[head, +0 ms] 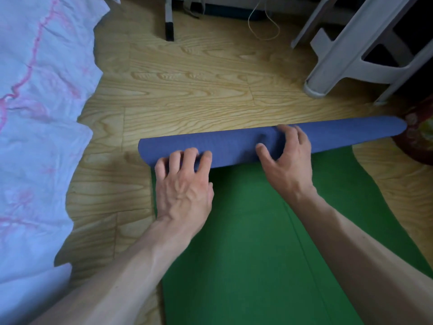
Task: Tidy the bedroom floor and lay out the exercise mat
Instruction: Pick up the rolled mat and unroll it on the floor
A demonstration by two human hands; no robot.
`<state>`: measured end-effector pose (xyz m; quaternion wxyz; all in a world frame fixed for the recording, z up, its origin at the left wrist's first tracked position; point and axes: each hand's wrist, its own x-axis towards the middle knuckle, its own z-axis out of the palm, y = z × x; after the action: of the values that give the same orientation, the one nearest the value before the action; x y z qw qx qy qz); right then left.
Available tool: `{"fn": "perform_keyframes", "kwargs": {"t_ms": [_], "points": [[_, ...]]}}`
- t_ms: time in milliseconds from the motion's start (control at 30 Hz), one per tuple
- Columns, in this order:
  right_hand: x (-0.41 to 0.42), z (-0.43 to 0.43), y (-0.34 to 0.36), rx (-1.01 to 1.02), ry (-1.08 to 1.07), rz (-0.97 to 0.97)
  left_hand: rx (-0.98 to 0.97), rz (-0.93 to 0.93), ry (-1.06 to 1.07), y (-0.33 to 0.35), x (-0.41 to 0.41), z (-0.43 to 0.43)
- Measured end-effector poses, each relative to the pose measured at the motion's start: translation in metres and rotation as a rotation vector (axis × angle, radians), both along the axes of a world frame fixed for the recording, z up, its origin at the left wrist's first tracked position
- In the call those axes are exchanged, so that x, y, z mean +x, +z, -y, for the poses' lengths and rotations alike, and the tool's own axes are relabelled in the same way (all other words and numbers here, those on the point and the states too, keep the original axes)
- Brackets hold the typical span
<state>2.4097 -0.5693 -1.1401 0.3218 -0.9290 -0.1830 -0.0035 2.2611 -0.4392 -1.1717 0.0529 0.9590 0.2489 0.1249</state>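
An exercise mat lies partly unrolled on the wooden floor. Its flat part (pixel 246 231) is green and stretches from the roll toward me. The still-rolled part (pixel 234 146) shows its blue-purple outer side and lies across the view from left to right. My left hand (pixel 182 186) rests on the near side of the roll toward its left end, fingers spread and pressing on it. My right hand (pixel 288 158) is on the roll's middle, fingers over the top and thumb on the near side.
A pale bedsheet with pink trim (pixel 39 113) hangs down along the left. A white plastic stool (pixel 351 55) stands at the upper right. A dark metal leg (pixel 169 26) and a thin cord (pixel 264 26) are at the top. A red patterned object (pixel 419 134) touches the roll's right end.
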Motion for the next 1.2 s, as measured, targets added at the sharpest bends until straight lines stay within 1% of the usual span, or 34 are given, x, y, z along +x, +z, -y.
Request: {"fn": "perform_keyframes", "kwargs": {"t_ms": [100,133,167,200,233,300,333,400,433,500,600,667,767,867,1067,1200], "points": [[-0.007,-0.007,-0.005,0.138,-0.020,0.202,0.007,0.011,0.025,0.000,0.013,-0.019],[-0.011,-0.008,-0.010,0.152,-0.025,0.235,0.003,0.008,0.030,0.000,0.018,-0.025],[-0.013,-0.009,-0.016,0.132,-0.004,0.227,-0.003,-0.017,0.030,-0.001,0.023,-0.030],[-0.013,-0.011,-0.023,0.082,0.044,0.169,-0.008,-0.057,0.026,-0.003,0.029,-0.035],[-0.011,-0.015,-0.029,0.002,0.109,0.071,-0.004,-0.098,0.024,-0.005,0.036,-0.040],[-0.002,-0.024,-0.039,-0.216,0.232,-0.105,0.039,-0.152,0.016,-0.011,0.049,-0.051],[0.004,-0.029,-0.044,-0.309,0.268,-0.153,0.069,-0.167,-0.005,-0.014,0.055,-0.055],[0.018,-0.040,-0.052,-0.423,0.306,-0.228,0.075,-0.226,-0.070,-0.022,0.065,-0.062],[0.025,-0.046,-0.056,-0.464,0.314,-0.256,0.038,-0.269,-0.097,-0.028,0.069,-0.065],[0.037,-0.058,-0.063,-0.544,0.324,-0.293,-0.097,-0.367,-0.095,-0.040,0.075,-0.076],[0.050,-0.071,-0.082,-0.615,0.297,-0.344,-0.388,-0.532,0.038,-0.054,0.092,-0.101],[0.054,-0.075,-0.097,-0.673,0.293,-0.349,-0.435,-0.636,0.065,-0.058,0.108,-0.114],[0.067,-0.079,-0.115,-0.740,0.288,-0.270,-0.423,-0.729,0.060,-0.063,0.134,-0.122],[0.084,-0.088,-0.123,-0.745,0.270,-0.201,-0.412,-0.741,0.048,-0.070,0.152,-0.125],[0.113,-0.113,-0.136,-0.707,0.231,-0.097,-0.353,-0.615,0.027,-0.073,0.173,-0.139],[0.120,-0.122,-0.141,-0.666,0.191,-0.013,-0.323,-0.617,0.025,-0.075,0.179,-0.142]]}}
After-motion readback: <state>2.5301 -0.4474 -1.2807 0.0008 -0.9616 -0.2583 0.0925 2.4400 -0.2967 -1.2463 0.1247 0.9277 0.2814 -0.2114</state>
